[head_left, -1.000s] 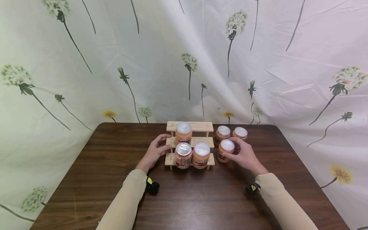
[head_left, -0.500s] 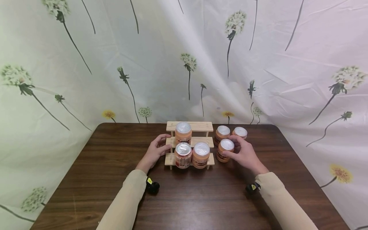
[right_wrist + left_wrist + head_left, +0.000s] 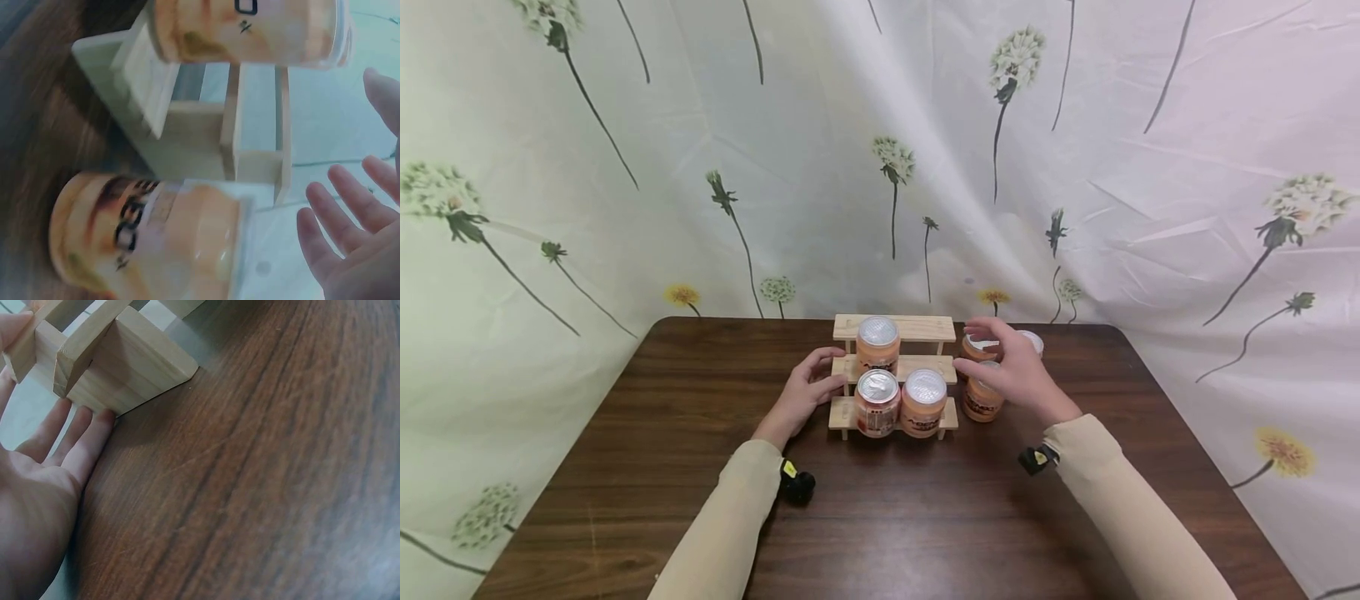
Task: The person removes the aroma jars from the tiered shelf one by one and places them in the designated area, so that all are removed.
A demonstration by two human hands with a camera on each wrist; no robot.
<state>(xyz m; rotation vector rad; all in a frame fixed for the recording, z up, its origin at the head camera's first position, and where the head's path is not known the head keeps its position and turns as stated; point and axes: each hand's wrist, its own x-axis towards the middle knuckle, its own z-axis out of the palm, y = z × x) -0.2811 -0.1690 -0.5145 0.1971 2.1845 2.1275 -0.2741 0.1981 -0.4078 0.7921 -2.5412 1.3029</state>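
**Front loose jar let go, right grip drawn clear**

In the head view, with a clock face centred on the wooden rack (image 3: 925,328) and twelve set toward the patterned cloth (image 3: 820,167), the change was found near three o'clock. Half a second earlier the front loose jar (image 3: 982,404) had been held by the right grip (image 3: 1011,367); now its thumb and fingers were spread apart, with nothing clamped between them. The jar was left upright on the table (image 3: 880,525), just beside the rack. Toward two o'clock, the back-left loose jar (image 3: 973,352) and back-right loose jar (image 3: 1034,340) were partly covered by the hand. At nine o'clock the left grip (image 3: 801,387) was unmoved, apparently clamped on the rack's middle shelf end. Three jars were borne by the rack: one (image 3: 878,343) on the middle shelf, two (image 3: 923,404) on the lowest.

In the left wrist view, fingertips were set against the rack's side panel (image 3: 134,362) toward eleven o'clock; no jar was shown.

In the right wrist view, the spread fingers were seen toward four o'clock, well apart from the blurred jar at seven o'clock, judged to be the released one. By that release, it is judged, the jar was left among the loose ones, not placed on the rack.
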